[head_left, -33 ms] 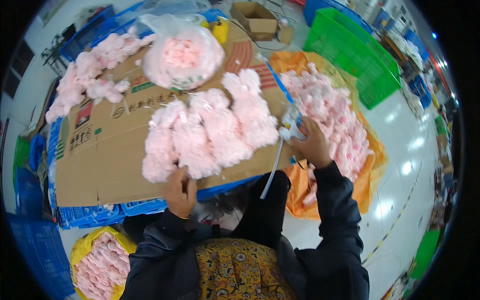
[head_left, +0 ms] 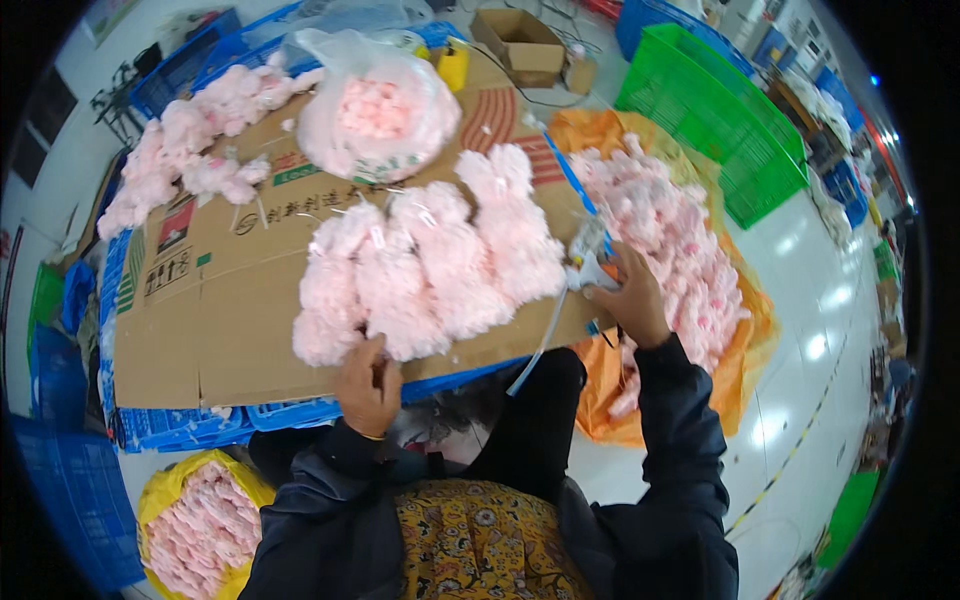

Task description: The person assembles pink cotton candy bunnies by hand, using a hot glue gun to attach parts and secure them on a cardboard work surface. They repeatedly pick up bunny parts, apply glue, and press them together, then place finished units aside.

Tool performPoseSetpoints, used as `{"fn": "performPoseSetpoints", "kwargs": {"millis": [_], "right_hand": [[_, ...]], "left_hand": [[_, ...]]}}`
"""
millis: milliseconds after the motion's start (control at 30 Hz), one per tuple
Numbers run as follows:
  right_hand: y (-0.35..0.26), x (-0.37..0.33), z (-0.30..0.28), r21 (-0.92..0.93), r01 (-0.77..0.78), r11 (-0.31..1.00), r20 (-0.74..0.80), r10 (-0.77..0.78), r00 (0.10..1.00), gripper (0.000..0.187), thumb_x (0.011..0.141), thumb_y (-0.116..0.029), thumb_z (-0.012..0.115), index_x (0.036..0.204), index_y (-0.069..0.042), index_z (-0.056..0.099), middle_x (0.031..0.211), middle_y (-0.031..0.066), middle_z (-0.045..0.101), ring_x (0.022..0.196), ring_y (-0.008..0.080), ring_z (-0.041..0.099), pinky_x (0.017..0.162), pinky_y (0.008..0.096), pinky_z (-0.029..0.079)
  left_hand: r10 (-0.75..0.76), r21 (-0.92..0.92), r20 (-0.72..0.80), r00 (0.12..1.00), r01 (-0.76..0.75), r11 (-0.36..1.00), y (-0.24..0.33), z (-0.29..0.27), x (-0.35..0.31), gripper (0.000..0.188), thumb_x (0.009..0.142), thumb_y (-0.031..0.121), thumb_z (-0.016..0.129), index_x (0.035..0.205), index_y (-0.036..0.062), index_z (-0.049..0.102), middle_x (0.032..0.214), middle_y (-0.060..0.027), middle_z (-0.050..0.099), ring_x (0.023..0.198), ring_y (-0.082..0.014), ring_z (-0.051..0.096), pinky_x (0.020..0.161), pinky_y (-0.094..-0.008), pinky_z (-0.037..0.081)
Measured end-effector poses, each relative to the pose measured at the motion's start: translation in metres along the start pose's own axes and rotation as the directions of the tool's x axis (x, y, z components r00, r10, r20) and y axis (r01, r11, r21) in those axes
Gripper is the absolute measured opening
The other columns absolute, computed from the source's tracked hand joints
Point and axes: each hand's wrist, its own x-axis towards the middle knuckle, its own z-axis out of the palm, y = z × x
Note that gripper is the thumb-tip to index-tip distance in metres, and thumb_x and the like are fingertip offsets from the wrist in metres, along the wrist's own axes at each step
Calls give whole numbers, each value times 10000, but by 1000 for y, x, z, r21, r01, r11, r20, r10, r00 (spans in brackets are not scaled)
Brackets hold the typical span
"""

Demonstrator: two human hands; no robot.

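Observation:
A heap of pink fluffy pieces (head_left: pixel 440 260) lies on a flat brown cardboard sheet (head_left: pixel 210 330) in front of me. My left hand (head_left: pixel 368 388) is at the heap's near edge, with its fingers curled around the lowest pink fluffy piece. My right hand (head_left: pixel 630 298) is at the cardboard's right edge and grips a white glue gun (head_left: pixel 588 262). A pale cord or stick (head_left: pixel 538 348) hangs down from the gun toward my lap.
A clear bag of pink pieces (head_left: pixel 375 110) and more loose pink fluff (head_left: pixel 190 150) sit at the back of the cardboard. An orange sack (head_left: pixel 745 320) full of pink pieces lies to the right, with a green basket (head_left: pixel 730 110) behind it. A yellow sack (head_left: pixel 160 500) lies at lower left, and blue crates (head_left: pixel 300 412) hold up the cardboard.

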Motion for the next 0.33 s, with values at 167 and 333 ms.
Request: {"fn": "performPoseSetpoints", "kwargs": {"millis": [167,333], "right_hand": [[-20,-10,-2,140,-76,987,82,65,995,687,757,-125,778,1352,33,471,1289,220,568,1195,367,568,1015,415,458],[-35,5,-4,-296,136,945,-126,-180,976,607,826,-102,714,1369,8,466,1393,225,493,1291,398,492,1051,429,431]], "left_hand": [[-31,5,32,999,31,1000,6,-8,4,378,793,-6,686,1166,3,625,812,-159,606,626,-299,595,559,-368,480],[17,-36,33,999,-15,999,1,-10,6,397,795,52,725,1179,18,629,819,-171,617,632,-303,616,561,-380,494]]}}
